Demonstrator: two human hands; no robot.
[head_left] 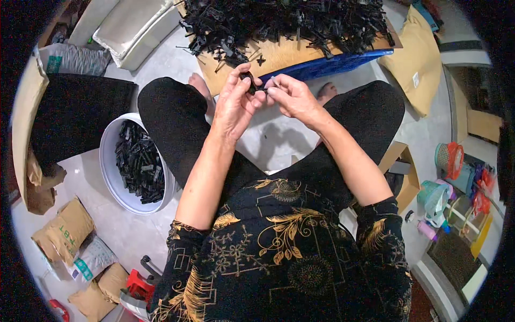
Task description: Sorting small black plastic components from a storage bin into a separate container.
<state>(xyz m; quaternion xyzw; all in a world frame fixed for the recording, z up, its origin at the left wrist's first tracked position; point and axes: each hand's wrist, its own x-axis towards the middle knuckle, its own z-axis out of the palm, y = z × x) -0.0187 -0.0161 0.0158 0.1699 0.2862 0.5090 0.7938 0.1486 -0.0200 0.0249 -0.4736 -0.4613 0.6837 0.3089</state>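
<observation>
Just in front of the table's near edge, my two hands meet over one small black plastic part (250, 86). My left hand (237, 104) grips it between thumb and fingers. The fingers of my right hand (292, 96) are pinched together at the part's right end, where a thin dark piece shows; fingers hide most of it. Beyond the hands, a large heap of black plastic parts (289, 24) covers much of the wooden tabletop (289, 53). One small loose black piece (260, 60) lies near the table's edge.
To my left stands a white bucket (110, 161) filled with black parts (140, 166). Brown paper packages (67, 228) lie at lower left. A blue sheet (327, 65) hangs under the table edge. At right are a tan sack (413, 64), an open cardboard box (409, 185) and plastic baskets (449, 161).
</observation>
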